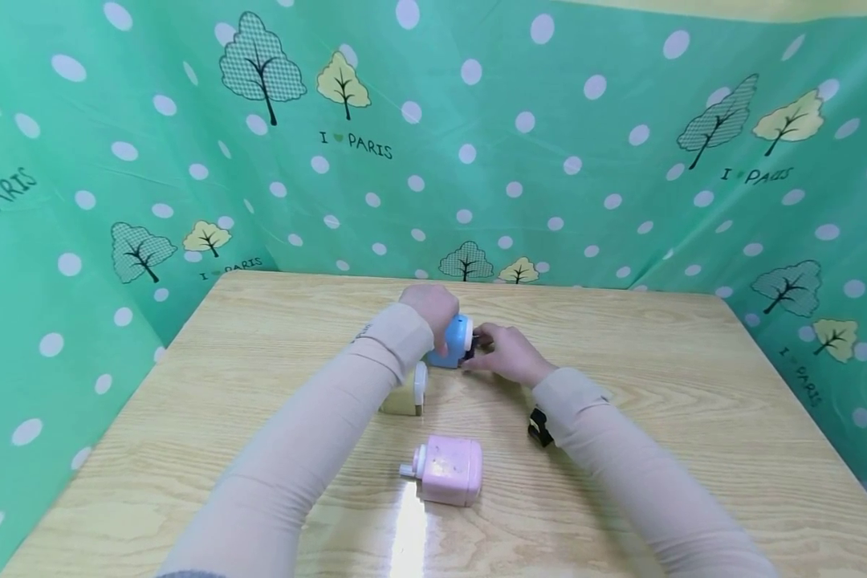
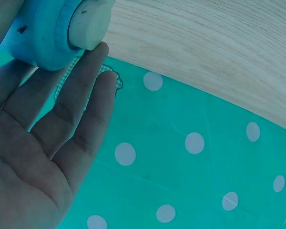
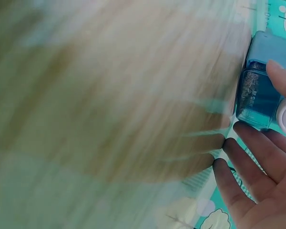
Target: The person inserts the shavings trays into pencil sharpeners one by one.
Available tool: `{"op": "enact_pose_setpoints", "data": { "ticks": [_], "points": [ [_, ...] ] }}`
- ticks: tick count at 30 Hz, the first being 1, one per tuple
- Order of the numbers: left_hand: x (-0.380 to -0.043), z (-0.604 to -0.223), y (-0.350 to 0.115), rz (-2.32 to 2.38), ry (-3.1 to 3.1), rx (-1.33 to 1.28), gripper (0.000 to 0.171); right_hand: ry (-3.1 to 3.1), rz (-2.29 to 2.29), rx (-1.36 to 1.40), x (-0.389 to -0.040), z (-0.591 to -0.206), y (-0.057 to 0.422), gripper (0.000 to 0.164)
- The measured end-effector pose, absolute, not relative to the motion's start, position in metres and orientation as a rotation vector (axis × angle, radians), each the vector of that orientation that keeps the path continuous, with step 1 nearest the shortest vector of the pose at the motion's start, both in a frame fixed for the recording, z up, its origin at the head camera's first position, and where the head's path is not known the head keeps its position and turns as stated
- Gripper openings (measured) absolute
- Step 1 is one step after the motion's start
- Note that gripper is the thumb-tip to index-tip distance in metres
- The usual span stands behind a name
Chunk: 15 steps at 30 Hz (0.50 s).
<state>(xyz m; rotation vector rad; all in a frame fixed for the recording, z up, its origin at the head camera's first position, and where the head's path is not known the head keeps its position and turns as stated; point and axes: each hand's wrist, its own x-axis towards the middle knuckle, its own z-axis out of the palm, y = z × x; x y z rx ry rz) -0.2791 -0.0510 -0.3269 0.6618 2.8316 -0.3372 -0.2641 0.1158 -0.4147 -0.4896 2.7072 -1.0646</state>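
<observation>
My left hand (image 1: 433, 309) grips a blue pencil sharpener (image 1: 444, 353) near the back of the table, thumb on its near side. The left wrist view shows the other fingers stretched along the blue body (image 2: 43, 33), below its pale round end (image 2: 90, 24). My right hand (image 1: 513, 355) is at the sharpener's white-ringed end, thumb and fingers spread around a small dark part (image 1: 471, 348). In the right wrist view its fingers are nearly straight beside the clear blue shavings bin (image 3: 260, 98); whether they touch the dark part is hidden.
A yellowish sharpener (image 1: 403, 397) with a white end stands partly behind my left forearm. Closer to me is a pink sharpener (image 1: 450, 471) with its white stub facing left. A small black piece (image 1: 539, 427) lies beside my right sleeve. Green dotted cloth (image 1: 513, 120) hangs around the wooden table.
</observation>
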Motion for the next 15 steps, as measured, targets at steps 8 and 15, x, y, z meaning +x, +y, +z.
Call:
{"op": "enact_pose_setpoints", "data": {
  "ticks": [8, 15],
  "points": [
    [-0.2791, -0.3255, -0.0501, -0.345, 2.824, 0.660, 0.058, 2.709, -1.073, -0.510, -0.2644, -0.4147, 0.1127, 0.060],
    [-0.2784, -0.3259, -0.0511, -0.360, 2.841, 0.669, 0.059, 2.696, -1.084, -0.520, -0.2648, -0.4125, 0.1118, 0.059]
  ]
}}
